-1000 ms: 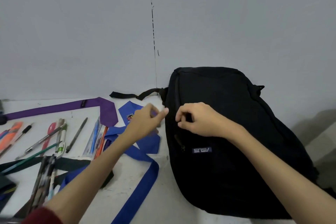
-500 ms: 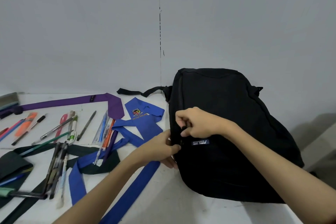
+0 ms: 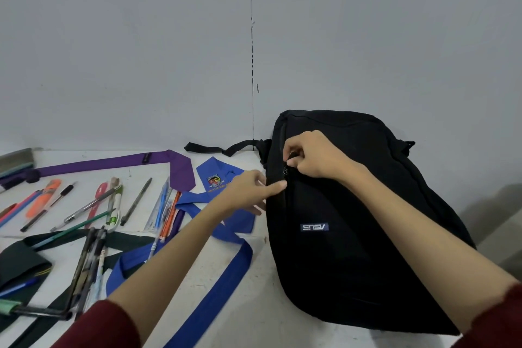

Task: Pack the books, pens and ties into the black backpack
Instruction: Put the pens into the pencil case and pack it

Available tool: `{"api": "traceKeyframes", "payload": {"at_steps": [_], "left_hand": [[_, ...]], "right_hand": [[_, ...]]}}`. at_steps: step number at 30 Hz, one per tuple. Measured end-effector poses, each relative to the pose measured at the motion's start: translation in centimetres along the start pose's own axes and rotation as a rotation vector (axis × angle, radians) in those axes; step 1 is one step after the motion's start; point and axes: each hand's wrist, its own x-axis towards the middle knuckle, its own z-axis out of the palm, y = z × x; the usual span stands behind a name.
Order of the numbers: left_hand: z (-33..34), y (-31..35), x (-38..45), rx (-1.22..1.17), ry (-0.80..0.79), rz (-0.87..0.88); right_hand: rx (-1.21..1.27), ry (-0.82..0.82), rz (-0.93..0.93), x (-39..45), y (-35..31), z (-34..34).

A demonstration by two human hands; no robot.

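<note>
The black backpack lies flat on the white table at the right, logo patch facing up. My right hand pinches the zipper pull of its front pocket near the upper left side. My left hand presses its fingertips against the bag's left edge just below the zipper, fingers apart and holding nothing. A blue tie with a crest lies under my left arm. A purple tie and a dark green tie lie further left. Several pens and pencils are spread among them.
A grey wall rises right behind the table. The backpack's strap trails to the left along the wall. A grey object sits at the far left edge. The table's right edge runs just past the backpack.
My right hand moved up the bag's left side with the zipper pull. My left hand rose from the bag's lower edge to just below the zipper.
</note>
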Motion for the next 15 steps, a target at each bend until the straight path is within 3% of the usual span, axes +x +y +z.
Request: {"api": "traceKeyframes", "payload": {"at_steps": [3,9,15], "left_hand": [[0.8,0.0,0.7,-0.112,-0.077,0.030],[-0.6,-0.7,1.0,-0.053,-0.137,0.062],[-1.9,0.6,4.7,-0.073,0.050,0.003]], "right_hand": [[-0.116,0.041,-0.012,0.9,0.2,0.2],[-0.043,0.377,0.131,4.6,2.8,0.8],[0.110,0.337,0.099,6.7,3.1,0.2]]}}
